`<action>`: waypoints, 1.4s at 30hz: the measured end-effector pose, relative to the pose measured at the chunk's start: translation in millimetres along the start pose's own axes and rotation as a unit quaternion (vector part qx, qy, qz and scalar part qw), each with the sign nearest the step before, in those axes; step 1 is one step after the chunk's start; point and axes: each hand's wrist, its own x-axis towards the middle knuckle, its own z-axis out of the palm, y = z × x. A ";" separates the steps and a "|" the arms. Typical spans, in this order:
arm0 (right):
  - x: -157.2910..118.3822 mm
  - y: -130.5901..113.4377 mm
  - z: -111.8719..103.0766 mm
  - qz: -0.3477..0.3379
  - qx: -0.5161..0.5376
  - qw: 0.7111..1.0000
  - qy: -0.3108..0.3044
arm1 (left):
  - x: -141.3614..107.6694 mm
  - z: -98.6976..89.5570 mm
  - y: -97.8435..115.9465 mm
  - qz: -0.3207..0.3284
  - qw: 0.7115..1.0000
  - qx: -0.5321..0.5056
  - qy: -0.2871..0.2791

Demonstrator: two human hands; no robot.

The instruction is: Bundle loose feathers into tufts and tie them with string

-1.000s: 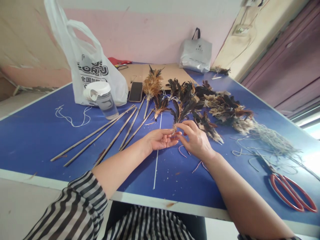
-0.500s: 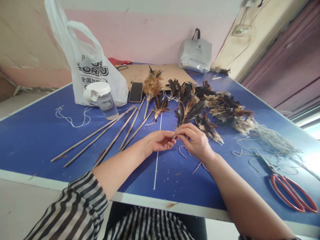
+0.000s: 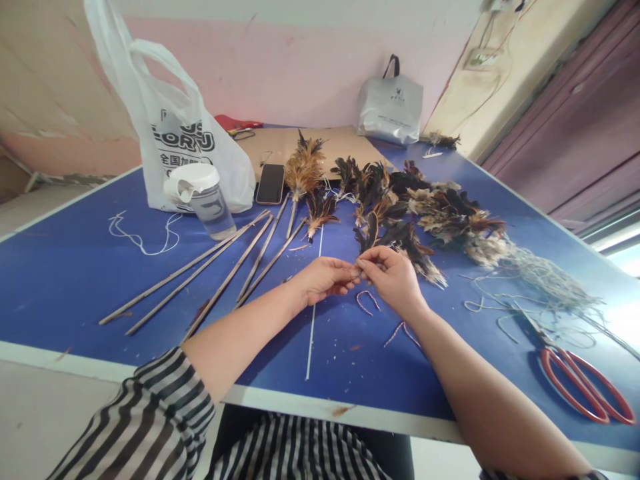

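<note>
My left hand [image 3: 327, 280] and my right hand [image 3: 393, 277] meet over the blue table, thumbs and fingertips pinched together. Between them they grip the base of a small bunch of dark feathers [image 3: 367, 233], which points away from me. The stem ends are hidden by my fingers. Just below my hands lies a short pink-and-white twisted string [image 3: 367, 303], with a second piece of pink string [image 3: 403, 333] near my right wrist. Beyond my right hand, more dark feather bunches [image 3: 420, 257] lie on the table.
Several thin sticks [image 3: 200, 287] lie left of my hands, near a phone [image 3: 271, 184], a lidded water bottle [image 3: 213, 210] and a white plastic bag [image 3: 200, 147]. To the right are red-handled scissors [image 3: 575, 380] and tangled pale string [image 3: 550, 273]. A brown feather duster head [image 3: 305, 170] stands out behind.
The feather bunch between my hands has tipped lower and is now more hidden behind my right hand. Both hands have shifted slightly right, still pinched together.
</note>
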 end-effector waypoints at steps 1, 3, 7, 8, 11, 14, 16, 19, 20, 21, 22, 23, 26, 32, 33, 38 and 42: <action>0.4 -0.5 0.4 0.021 0.024 0.999 -0.009 | -0.7 1.4 -0.8 0.019 0.999 0.033 0.008; 1.3 -1.2 0.9 0.060 0.064 0.996 -0.024 | -1.9 4.5 -2.3 0.053 0.994 0.099 0.014; 3.0 -1.4 -0.1 0.079 0.105 0.991 -0.032 | -3.3 8.9 -3.0 0.089 0.983 0.152 0.043; 3.1 -1.5 -0.7 0.075 0.105 0.991 -0.034 | -3.4 9.4 -2.7 0.087 0.984 0.145 0.054; 2.2 -2.8 -3.1 0.043 0.045 0.997 -0.044 | -3.0 9.9 -2.5 0.079 0.987 0.115 0.077; 0.1 -4.0 -5.6 -0.047 -0.097 0.993 -0.055 | -1.0 9.4 -4.8 0.088 0.987 0.110 0.084; -1.1 -3.6 -7.0 -0.118 -0.181 0.974 -0.063 | 1.0 8.9 -7.7 0.105 0.982 0.132 0.081; -1.8 -1.5 -8.5 -0.186 -0.246 0.948 -0.082 | 3.6 7.9 -12.0 0.122 0.973 0.185 0.071; -1.7 -0.8 -9.0 -0.198 -0.256 0.942 -0.091 | 4.1 7.5 -13.0 0.123 0.969 0.202 0.068; -1.4 -0.3 -9.5 -0.207 -0.262 0.937 -0.100 | 4.4 7.2 -13.7 0.123 0.967 0.215 0.067; -1.1 0.2 -10.0 -0.212 -0.265 0.934 -0.108 | 4.5 7.0 -14.0 0.124 0.964 0.224 0.066; -0.8 0.4 -10.5 -0.215 -0.266 0.933 -0.113 | 4.3 7.0 -13.9 0.127 0.963 0.229 0.065; 0.0 0.4 -11.8 -0.212 -0.263 0.933 -0.122 | 2.9 7.6 -13.0 0.136 0.960 0.235 0.062; -0.2 -1.4 -13.4 -0.208 -0.276 0.923 -0.169 | 1.4 8.8 -17.6 0.165 0.949 0.261 0.063; -0.1 -1.6 -13.6 -0.205 -0.276 0.921 -0.181 | 1.4 8.6 -19.1 0.168 0.948 0.261 0.067; 0.6 -3.6 -13.5 -0.177 -0.258 0.933 -0.176 | 0.3 8.9 -17.7 0.149 0.964 0.208 0.073; 1.2 -7.3 -10.0 -0.089 -0.175 0.975 -0.106 | -2.1 11.7 -6.0 0.052 0.995 0.036 0.080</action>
